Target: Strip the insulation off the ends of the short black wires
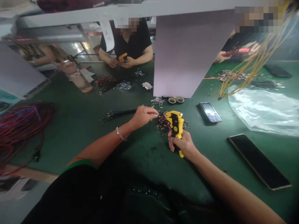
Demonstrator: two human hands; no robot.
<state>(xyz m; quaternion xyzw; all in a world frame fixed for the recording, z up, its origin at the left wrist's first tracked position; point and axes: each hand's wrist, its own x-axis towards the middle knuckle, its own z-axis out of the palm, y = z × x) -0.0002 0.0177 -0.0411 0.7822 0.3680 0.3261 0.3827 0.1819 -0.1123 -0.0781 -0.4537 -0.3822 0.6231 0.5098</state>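
A yellow and black wire stripper (175, 124) is gripped around its handles by my right hand (183, 143), its head pointing away from me. My left hand (144, 116) pinches thumb and fingers together just left of the tool; whatever lies between the fingertips is too small to make out. Beneath and beside the stripper's head is a heap of short dark pieces with coppery ends (162, 123). Black wires (119, 115) lie on the green table (81, 133), running up behind my left hand. Small silvery pieces (158, 100) are scattered just beyond.
Two tape rolls (172, 100) sit below a pale upright panel (187, 53). To the right are a keypad phone (210, 112), a large dark phone (259, 161) and a clear plastic bag (266, 109). Red cables (21, 133) lie left. A co-worker (127, 43) holds a yellow tool opposite.
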